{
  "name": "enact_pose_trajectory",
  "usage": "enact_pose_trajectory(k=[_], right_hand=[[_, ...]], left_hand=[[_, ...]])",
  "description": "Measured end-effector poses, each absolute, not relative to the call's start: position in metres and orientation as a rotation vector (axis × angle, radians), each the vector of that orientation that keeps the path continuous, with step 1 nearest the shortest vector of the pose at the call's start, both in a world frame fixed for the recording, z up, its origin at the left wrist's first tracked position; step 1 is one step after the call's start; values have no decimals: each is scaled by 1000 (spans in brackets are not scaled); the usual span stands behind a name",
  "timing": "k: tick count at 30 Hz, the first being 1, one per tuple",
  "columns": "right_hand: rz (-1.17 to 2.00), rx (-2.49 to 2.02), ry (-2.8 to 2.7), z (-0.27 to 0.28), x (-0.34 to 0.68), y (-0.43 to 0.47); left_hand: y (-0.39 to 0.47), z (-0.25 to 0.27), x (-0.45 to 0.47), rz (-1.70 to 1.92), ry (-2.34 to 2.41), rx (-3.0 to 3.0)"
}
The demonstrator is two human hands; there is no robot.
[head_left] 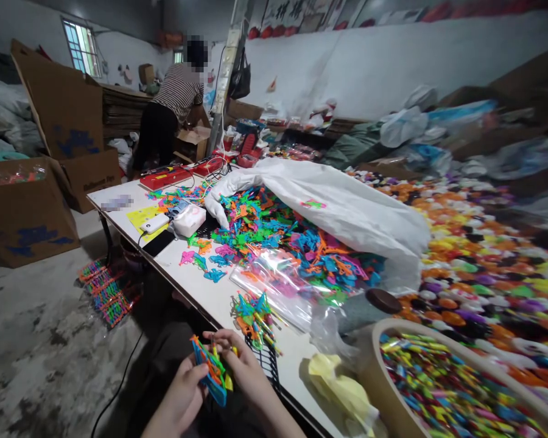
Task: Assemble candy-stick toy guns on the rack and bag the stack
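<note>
Just off the table's front edge, my left hand (185, 389) is closed around a small stack of flat plastic toy pieces (215, 378) in blue, orange and green. My right hand (243, 364) is closed on the other side of the same stack, its fingertips at the top and near yellow bits; exactly what they pinch is partly hidden. Beyond the hands, a small pile of similar pieces (251, 313) with thin sticks lies on a black wire rack (267, 360). A large heap of these coloured pieces (274, 225) spills from a white sack (347, 204) on the table.
A beige tub (379, 356) of small colourful parts stands at right, beside crumpled yellow cloth (338, 386). Clear plastic bags (274, 286) lie before the heap. A phone (159, 243) and white box (189, 220) sit left. Another person (173, 103) bends over a carton behind.
</note>
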State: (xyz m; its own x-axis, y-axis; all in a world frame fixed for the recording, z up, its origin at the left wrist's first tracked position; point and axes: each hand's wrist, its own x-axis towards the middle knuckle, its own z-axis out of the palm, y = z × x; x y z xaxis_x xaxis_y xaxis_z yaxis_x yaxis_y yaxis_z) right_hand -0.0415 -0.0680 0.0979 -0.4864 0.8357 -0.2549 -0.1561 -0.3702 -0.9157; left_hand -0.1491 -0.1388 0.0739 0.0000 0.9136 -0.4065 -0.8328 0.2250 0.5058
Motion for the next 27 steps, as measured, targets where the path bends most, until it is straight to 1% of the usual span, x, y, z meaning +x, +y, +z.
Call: enact_pose_trajectory(k=[6,12,19,24,27], right_hand=[[1809,-1087,-1203,103,-19,-56],[1927,-1033,-1496,98,-5,-59],[1965,-1021,-1333,100,8,-62],[1844,-1130,-1047,111,29,-57],[1748,-1107,-969,116,36,-58]], left_hand=[[-138,77,-150,1313,814,195],[-134,88,-150,1187,879,307],[-129,101,-139,1091,887,388],[-114,110,-126,1378,939,253],[-108,115,-120,1433,951,259]])
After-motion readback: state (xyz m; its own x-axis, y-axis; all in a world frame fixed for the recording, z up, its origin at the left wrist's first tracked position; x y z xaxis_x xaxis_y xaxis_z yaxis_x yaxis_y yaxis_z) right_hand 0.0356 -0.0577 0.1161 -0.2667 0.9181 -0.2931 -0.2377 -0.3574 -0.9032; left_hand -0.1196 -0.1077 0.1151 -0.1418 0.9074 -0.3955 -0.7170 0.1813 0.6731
